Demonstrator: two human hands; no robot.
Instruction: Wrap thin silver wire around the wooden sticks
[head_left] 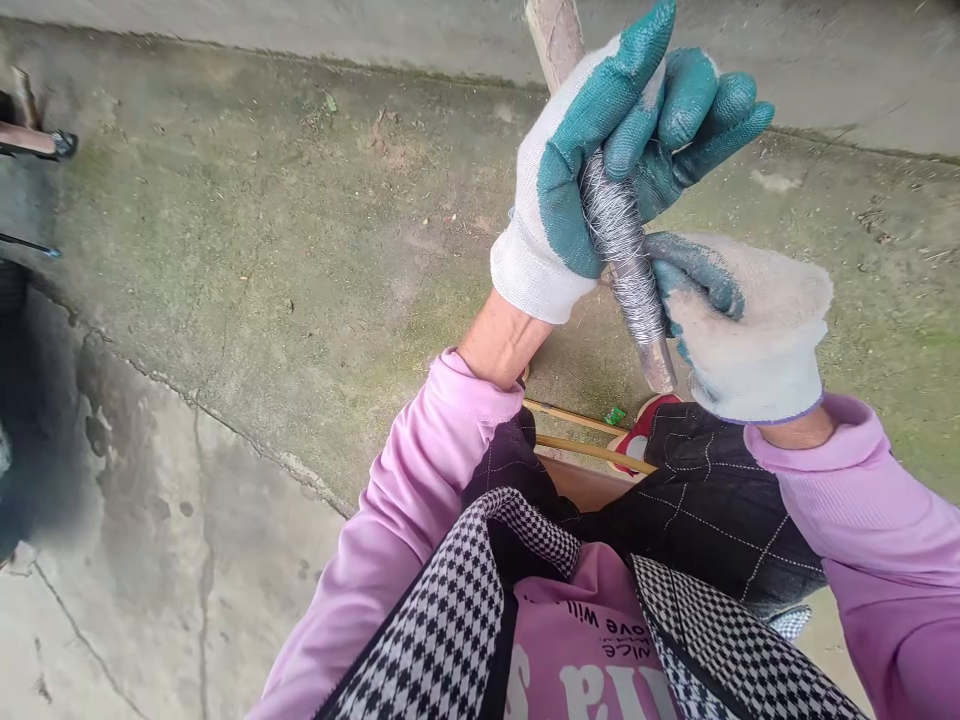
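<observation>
The left hand (574, 160), gloved, curls round a stick (658, 368), some fingers loose; the right hand (750, 310), gloved and just beside it, has bent fingers against the wire (639, 290) wound on that stick. The winding lies between the two hands, with one bare end past the left hand and the other just below the right hand's fingers. Beneath the hands are pale rods (592, 449) and a red-and-white shoe (636, 445), a green scrap (615, 415) near it. Left of the hands spreads cracked concrete floor (247, 240).

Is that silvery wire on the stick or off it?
On: the wire is wound around the stick in many turns, and the stick's near end shows bare beyond them.
</observation>
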